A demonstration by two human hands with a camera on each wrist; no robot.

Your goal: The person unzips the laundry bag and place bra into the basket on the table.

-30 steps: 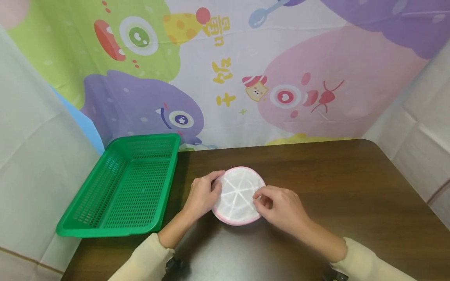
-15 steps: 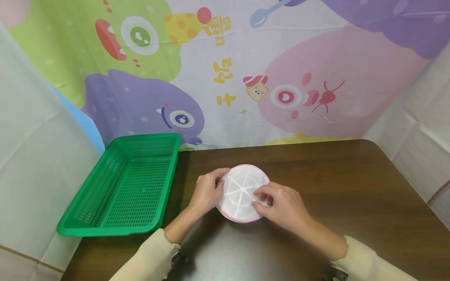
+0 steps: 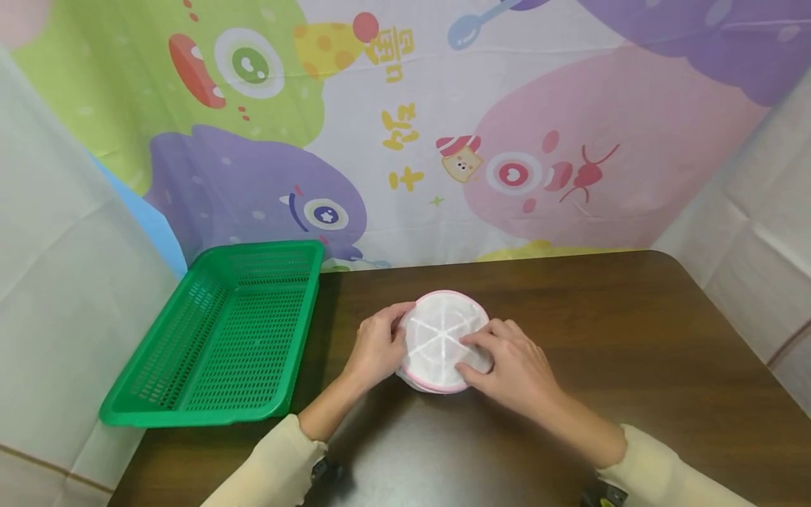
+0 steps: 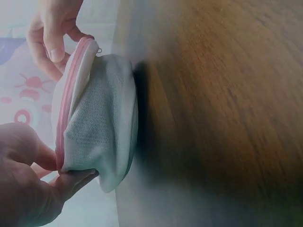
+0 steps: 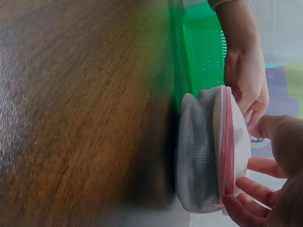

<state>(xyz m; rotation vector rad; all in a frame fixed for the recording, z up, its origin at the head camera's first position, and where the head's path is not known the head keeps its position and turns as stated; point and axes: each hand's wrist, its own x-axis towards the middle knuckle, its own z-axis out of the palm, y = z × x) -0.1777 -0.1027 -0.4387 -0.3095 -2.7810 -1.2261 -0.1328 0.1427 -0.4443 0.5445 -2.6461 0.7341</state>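
Observation:
A round white mesh laundry bag (image 3: 437,331) with a pink zipper rim stands on the table between the hands. Its top has white bands crossing like spokes. In the left wrist view, soft mesh sides (image 4: 102,113) sag under the rim, and a small zipper pull (image 4: 99,50) shows at the far end. My left hand (image 3: 375,345) pinches the bag's left edge between thumb and fingers. My right hand (image 3: 516,362) lies over the right edge with thumb and forefinger apart; in the right wrist view its fingertips (image 5: 234,208) touch near the pink zipper (image 5: 226,142).
A green perforated plastic basket (image 3: 253,352) stands at the left of the dark wooden table (image 3: 602,303). Behind the table hangs a cartoon-printed cloth (image 3: 405,232), with pale cloth walls (image 3: 760,232) at the sides.
The bag has shifted right and slightly away, its top tilting a little, and my left hand has moved with it. My right thumb and forefinger have spread from nearly touching.

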